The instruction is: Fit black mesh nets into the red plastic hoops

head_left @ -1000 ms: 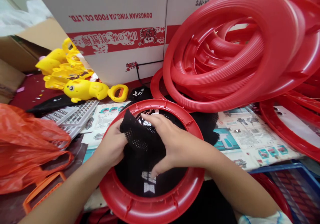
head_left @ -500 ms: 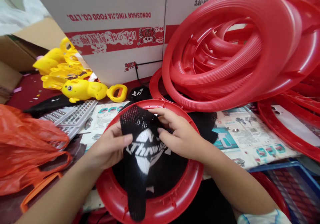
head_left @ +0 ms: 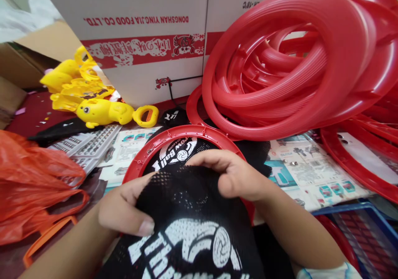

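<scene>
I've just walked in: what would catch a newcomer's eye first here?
Probably the heap of glossy red rings towering at the upper right. Next, at the bottom centre, comes the black mesh cloth with bold white print, held between the left hand and right hand. To the left, a bright yellow toy with a round eye lies before the big white box.

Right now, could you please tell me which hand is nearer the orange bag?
Left: the left hand is right of the orange bag; the right hand is farther right, across the black mesh.
</scene>
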`<state>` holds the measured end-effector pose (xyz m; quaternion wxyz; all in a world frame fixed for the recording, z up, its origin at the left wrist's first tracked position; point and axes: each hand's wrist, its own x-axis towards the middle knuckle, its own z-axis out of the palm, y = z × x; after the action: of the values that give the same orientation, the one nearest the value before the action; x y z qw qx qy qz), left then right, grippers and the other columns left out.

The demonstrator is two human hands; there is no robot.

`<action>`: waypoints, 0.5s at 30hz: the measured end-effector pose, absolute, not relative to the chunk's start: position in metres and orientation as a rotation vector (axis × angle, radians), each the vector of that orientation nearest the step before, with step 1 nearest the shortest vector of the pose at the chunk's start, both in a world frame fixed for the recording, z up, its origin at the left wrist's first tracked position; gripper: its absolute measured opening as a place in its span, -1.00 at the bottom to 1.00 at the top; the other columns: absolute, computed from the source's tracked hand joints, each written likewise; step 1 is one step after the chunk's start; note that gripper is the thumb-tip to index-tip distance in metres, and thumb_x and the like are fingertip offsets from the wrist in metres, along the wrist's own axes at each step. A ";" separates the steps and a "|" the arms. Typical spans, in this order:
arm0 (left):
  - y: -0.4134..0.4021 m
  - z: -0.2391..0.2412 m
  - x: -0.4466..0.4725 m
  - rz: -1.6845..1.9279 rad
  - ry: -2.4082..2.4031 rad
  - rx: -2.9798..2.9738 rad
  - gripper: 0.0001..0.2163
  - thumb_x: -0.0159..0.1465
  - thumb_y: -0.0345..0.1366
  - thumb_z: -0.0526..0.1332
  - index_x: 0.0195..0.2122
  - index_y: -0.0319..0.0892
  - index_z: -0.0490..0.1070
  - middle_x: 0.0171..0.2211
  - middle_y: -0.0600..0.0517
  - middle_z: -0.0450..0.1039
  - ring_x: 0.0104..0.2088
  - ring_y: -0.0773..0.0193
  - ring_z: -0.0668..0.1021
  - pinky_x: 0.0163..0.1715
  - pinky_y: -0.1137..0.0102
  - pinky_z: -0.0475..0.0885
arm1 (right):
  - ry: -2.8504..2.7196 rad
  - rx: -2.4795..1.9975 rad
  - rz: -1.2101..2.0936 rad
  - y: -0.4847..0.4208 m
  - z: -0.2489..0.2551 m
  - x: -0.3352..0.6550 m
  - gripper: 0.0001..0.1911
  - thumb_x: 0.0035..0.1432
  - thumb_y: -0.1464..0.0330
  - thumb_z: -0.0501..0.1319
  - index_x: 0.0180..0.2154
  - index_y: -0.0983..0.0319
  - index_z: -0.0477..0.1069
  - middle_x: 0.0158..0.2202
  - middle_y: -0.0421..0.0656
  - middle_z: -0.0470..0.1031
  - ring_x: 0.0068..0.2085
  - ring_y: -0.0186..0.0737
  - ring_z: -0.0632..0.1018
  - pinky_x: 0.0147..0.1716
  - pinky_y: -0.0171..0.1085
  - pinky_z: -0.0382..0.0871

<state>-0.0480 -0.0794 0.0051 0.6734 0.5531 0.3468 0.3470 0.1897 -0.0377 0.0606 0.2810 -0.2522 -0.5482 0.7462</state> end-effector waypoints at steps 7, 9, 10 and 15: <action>-0.073 0.024 -0.037 0.562 0.464 0.963 -0.52 -0.02 -0.14 0.40 -0.02 -0.01 0.48 -0.24 -0.08 0.57 -0.24 -0.03 0.61 -0.22 0.14 0.54 | -1.583 -0.772 2.036 -0.034 0.057 0.191 -0.76 -0.06 0.32 0.40 -0.39 0.32 0.43 -0.45 -0.26 0.44 -0.46 -0.47 0.43 -0.43 -0.45 0.32; -0.067 0.025 -0.035 0.522 0.515 1.004 -0.55 -0.02 -0.09 0.40 -0.09 -0.07 0.50 -0.26 -0.10 0.56 -0.27 0.02 0.61 -0.26 0.20 0.54 | -1.674 -0.771 1.921 -0.034 0.058 0.192 -0.79 -0.02 0.33 0.37 -0.38 0.31 0.42 -0.45 -0.27 0.43 -0.45 -0.47 0.41 -0.43 -0.45 0.30; -0.063 0.025 -0.033 0.521 0.591 1.058 -0.61 0.00 -0.09 0.39 -0.15 -0.10 0.51 -0.31 -0.09 0.55 -0.32 0.08 0.60 -0.32 0.27 0.54 | -1.737 -0.790 1.836 -0.034 0.058 0.192 -0.82 0.01 0.34 0.34 -0.36 0.31 0.42 -0.44 -0.27 0.42 -0.43 -0.46 0.41 -0.42 -0.45 0.30; -0.037 0.018 -0.034 0.778 1.118 1.659 -0.78 0.19 -0.12 0.23 -0.27 -0.16 0.46 -0.36 -0.03 0.50 -0.35 0.22 0.53 -0.29 0.34 0.47 | -2.165 -0.900 1.259 -0.034 0.058 0.190 -0.89 0.16 0.41 0.20 -0.27 0.29 0.48 -0.36 -0.20 0.50 -0.32 -0.37 0.48 -0.27 -0.38 0.35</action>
<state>-0.0339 -0.0370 0.0185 0.4773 0.6793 0.4576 0.3185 0.1898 -0.0338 0.0576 0.2378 -0.3284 -0.7903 0.4593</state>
